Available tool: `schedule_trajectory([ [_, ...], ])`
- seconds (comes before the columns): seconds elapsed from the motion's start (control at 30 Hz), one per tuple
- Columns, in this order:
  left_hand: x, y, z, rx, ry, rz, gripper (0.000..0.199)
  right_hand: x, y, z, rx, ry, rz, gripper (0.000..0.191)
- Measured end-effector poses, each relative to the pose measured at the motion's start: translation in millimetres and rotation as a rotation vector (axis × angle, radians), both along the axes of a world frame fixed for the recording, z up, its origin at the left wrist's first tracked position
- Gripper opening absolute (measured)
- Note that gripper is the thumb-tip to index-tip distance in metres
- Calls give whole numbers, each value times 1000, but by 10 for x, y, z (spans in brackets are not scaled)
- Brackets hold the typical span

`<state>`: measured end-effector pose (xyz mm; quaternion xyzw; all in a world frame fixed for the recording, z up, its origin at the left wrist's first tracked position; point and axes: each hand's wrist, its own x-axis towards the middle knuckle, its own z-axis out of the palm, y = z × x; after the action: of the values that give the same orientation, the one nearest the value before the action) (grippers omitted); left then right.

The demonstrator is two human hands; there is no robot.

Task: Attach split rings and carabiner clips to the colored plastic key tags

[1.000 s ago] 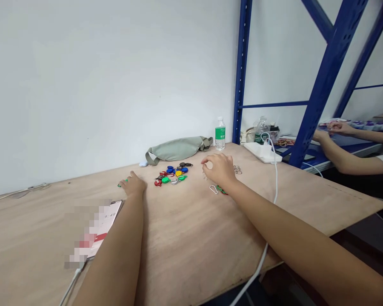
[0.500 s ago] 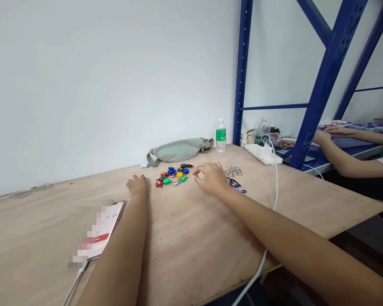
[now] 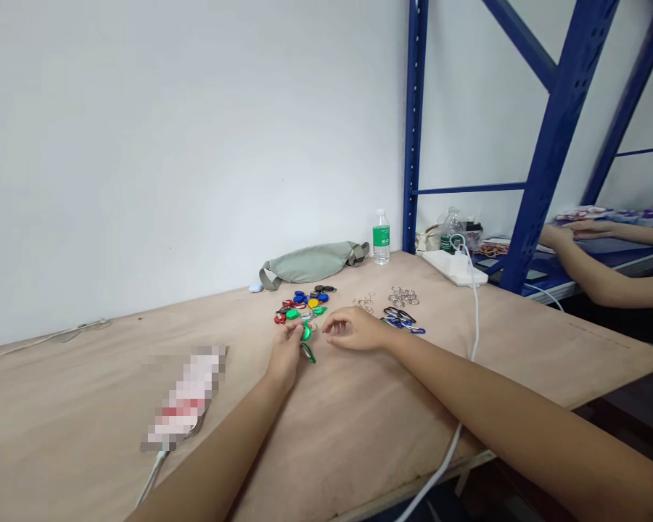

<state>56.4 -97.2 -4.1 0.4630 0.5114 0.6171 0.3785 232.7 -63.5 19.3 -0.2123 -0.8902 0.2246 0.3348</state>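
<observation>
My left hand (image 3: 287, 351) is closed on a green badge reel (image 3: 305, 333), pinched between thumb and fingers. A green carabiner clip (image 3: 307, 353) hangs below the reel, and a metal split ring (image 3: 313, 328) shows at its upper right. Just to the right, my right hand (image 3: 353, 330) is open with curved fingers, a small gap from the reel. Behind both hands lies a pile of coloured badge reels (image 3: 293, 314). Small metal rings (image 3: 364, 301) sit behind my right hand, with larger split rings (image 3: 403, 296) and blue and black carabiners (image 3: 400, 319) beyond its wrist.
A phone (image 3: 188, 399), partly blurred, lies at left with a cable. Along the wall are a grey-green waist bag (image 3: 313, 262) and a water bottle (image 3: 381, 238). A white power strip (image 3: 454, 267) with a trailing cord stands by the blue rack post (image 3: 544, 145). Another person's hands work at right.
My left hand has moved right and now holds a green badge reel with a carabiner. My right hand has come slightly nearer, its fingers loosened, uncovering the small rings.
</observation>
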Motion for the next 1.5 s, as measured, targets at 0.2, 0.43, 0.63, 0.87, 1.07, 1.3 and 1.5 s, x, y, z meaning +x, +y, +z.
schedule_trajectory([
  [0.2, 127, -191, 31, 21, -210, -145, 22, -47, -84, -2, -216, 8, 50, 36],
  [0.43, 121, -161, 45, 74, -267, -144, 34, -161, -28, -126, -548, 136, -34, 23],
  [0.63, 110, -192, 108, 82, 75, -226, 39, -128, -44, -92, -517, 100, -44, 8],
  [0.87, 80, -137, 16, 244, 400, -185, 28, -99, -78, -45, -487, -17, -56, 10],
  [1.07, 72, -163, 72, 309, 675, -98, 29, -91, -103, -40, -351, -90, -118, 9],
  [1.3, 45, -179, 103, 370, 818, -128, 28, -70, -67, -94, -241, -90, -29, 25],
  [1.5, 15, -163, 79, 366, 723, -190, 19, -57, -45, -106, -237, -158, 17, 22],
])
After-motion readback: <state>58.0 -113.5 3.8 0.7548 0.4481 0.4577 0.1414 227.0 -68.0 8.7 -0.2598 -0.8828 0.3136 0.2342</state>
